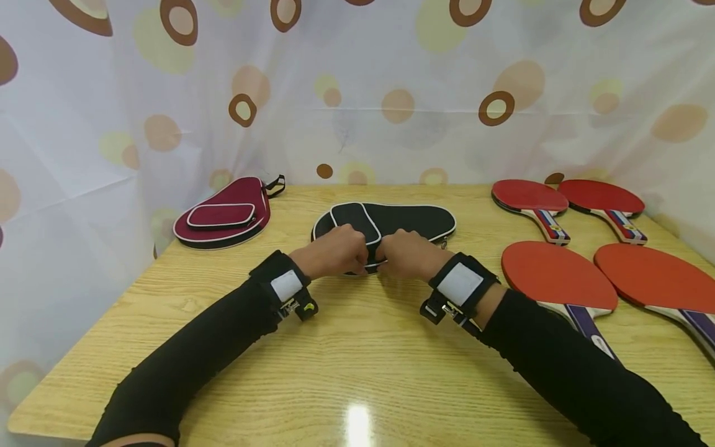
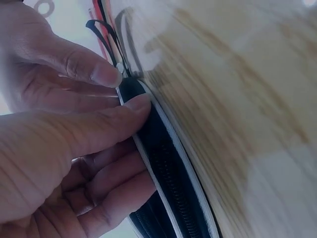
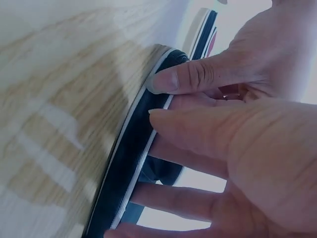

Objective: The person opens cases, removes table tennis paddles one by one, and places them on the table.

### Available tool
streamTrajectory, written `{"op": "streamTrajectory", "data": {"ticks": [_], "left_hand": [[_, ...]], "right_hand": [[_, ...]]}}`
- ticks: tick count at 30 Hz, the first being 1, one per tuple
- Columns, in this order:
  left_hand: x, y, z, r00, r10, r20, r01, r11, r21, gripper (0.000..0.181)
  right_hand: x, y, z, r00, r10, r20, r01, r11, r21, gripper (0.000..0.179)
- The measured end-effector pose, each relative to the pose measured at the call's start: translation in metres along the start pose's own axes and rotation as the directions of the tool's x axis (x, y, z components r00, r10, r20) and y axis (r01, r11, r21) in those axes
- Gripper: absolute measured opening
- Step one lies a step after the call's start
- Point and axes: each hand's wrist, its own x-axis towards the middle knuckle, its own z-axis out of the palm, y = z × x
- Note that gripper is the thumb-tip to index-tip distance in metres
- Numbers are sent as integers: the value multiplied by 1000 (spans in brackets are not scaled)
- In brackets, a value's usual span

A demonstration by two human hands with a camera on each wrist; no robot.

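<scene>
A black table tennis bat case (image 1: 416,218) with white piping lies on the table, its wide end to the left and narrow end to the right. At its near edge my left hand (image 1: 341,251) pinches the side band, thumb on the band and fingers over the top. Close beside it, my right hand (image 1: 412,254) pinches the same edge, the two thumbs almost side by side. In the left wrist view a zip (image 2: 173,191) runs along the band, closed where it shows. A zip pull (image 1: 444,243) hangs near the case's right end.
A maroon bat case (image 1: 223,214) with a front pocket lies at the back left of the wooden table (image 1: 290,397). On the right, two red bats (image 1: 530,195) lie behind two orange-red bats (image 1: 558,273). A patterned curtain (image 1: 357,93) hangs behind the table.
</scene>
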Motion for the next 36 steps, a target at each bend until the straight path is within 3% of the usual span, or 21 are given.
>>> {"op": "streamTrajectory", "data": {"ticks": [7, 16, 23, 27, 36], "left_hand": [[-4, -4, 0, 999, 32, -10, -32, 999, 17, 9], [-23, -31, -5, 998, 40, 42, -39, 998, -42, 23], [-36, -45, -8, 994, 114, -4, -114, 991, -74, 26], [-40, -52, -9, 993, 118, -28, -120, 989, -83, 24], [-38, -51, -10, 995, 102, -2, -102, 992, -73, 15]], "right_hand": [[0, 1, -2, 999, -36, 28, 36, 999, -12, 11], [1, 11, -5, 996, 9, 90, -10, 1000, 8, 20], [-2, 27, -9, 993, 8, 117, -17, 997, 76, 42], [-1, 35, -10, 993, 20, 119, -30, 996, 87, 41], [-1, 48, -13, 991, 15, 136, -32, 991, 128, 40]]}}
